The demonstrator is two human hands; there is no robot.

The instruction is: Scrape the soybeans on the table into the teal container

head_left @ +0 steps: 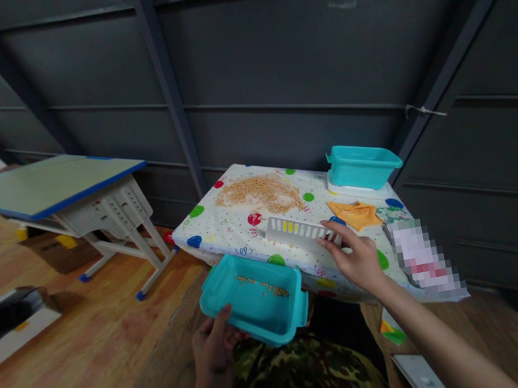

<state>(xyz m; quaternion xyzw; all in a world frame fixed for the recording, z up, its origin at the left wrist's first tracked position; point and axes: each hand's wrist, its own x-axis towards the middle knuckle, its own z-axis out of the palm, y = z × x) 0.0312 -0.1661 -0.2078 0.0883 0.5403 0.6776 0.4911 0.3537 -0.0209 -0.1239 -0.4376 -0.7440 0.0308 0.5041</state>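
Observation:
My left hand (215, 352) grips the near rim of a teal plastic tub (253, 298), held just below the table's front edge; a few yellow beans lie inside it. My right hand (356, 258) is closed on one end of a white slotted plastic strip (295, 229) that rests on the tablecloth. Beyond the strip, a pile of yellow beans (259, 194) is spread on the spotted cloth.
The small table (224, 223) with a dotted cloth stands against a dark grey wall. A second teal tub (363, 165) on a white lid sits at the back right, an orange cloth (353, 213) beside it. A green-topped desk (44, 186) stands on the wooden floor at left.

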